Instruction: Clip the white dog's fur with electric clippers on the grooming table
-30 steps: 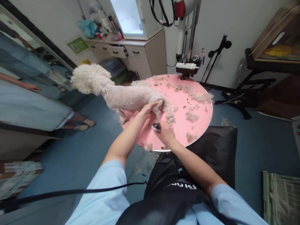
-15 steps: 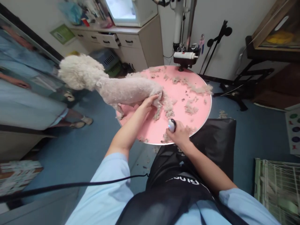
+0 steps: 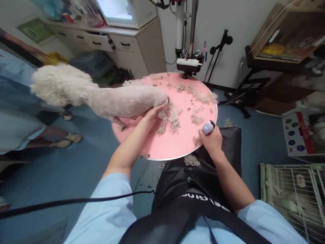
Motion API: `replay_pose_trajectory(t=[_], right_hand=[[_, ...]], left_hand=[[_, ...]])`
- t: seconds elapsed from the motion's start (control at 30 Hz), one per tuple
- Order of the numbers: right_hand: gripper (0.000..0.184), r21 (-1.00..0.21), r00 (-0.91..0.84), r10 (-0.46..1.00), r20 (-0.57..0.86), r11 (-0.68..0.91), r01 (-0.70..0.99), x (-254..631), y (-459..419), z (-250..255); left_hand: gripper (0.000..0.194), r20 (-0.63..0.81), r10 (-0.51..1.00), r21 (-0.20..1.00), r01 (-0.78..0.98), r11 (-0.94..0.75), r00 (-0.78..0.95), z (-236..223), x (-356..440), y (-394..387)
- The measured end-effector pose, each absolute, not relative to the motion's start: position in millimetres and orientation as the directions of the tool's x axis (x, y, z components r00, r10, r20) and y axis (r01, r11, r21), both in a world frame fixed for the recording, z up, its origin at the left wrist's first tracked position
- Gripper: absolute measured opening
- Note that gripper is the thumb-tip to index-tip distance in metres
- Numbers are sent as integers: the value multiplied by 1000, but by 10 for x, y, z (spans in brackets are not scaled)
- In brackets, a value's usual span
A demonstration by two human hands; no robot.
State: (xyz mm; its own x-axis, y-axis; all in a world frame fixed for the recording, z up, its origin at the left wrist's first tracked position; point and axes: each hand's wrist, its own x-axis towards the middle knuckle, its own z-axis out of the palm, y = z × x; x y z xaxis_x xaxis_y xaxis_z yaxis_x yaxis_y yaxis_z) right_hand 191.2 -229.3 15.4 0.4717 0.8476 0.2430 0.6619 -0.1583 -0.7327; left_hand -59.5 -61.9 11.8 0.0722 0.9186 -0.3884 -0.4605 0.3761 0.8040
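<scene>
A small white dog [image 3: 119,100] with a shaved body and fluffy head stands on a round pink table [image 3: 182,142], its head out past the left edge. My left hand [image 3: 153,112] is closed around the dog's hind leg near its rear. My right hand [image 3: 212,139] grips a white and black hair clipper [image 3: 208,127] at the table's right edge, away from the dog. Clumps of cut fur [image 3: 195,98] lie scattered over the pink top.
A post with a tool tray [image 3: 189,63] rises at the table's far edge. Another person's legs [image 3: 50,142] stand at the left. A cabinet with drawers [image 3: 122,44] is behind, a wire cage [image 3: 291,193] at the lower right. A black cord [image 3: 76,201] crosses my lap.
My right hand has pulled the clipper back from the dog's rear to the table's right edge. My left hand kept its hold on the hind leg. The view shifted right.
</scene>
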Motion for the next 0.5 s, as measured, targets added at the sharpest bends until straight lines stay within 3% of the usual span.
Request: replay_pose_trajectory(t=[0.1,0.17,0.23,0.37,0.5], right_hand=[[37,-838,252,966,53,-94,537,1696,-2364,68],[27,-941,47,994,-100,-109,322,1463,-2418,4],[29,-984,-46,987,-156,-151,96,1326,-2409,-22],[45,-979,-12,989,-146,-146,-144,1349,-2257,8],[46,-992,61,995,-82,-76,-98,1292,-2179,32]], left_hand=[[27,-368,926,801,-478,360,82,48,-647,-633],[22,-359,924,774,-511,373,132,-4,-744,-661],[17,-323,919,741,-544,394,225,-64,-868,-685],[14,-311,870,711,-513,480,382,-207,-1005,-630],[23,-225,836,738,-472,482,501,-310,-861,-419]])
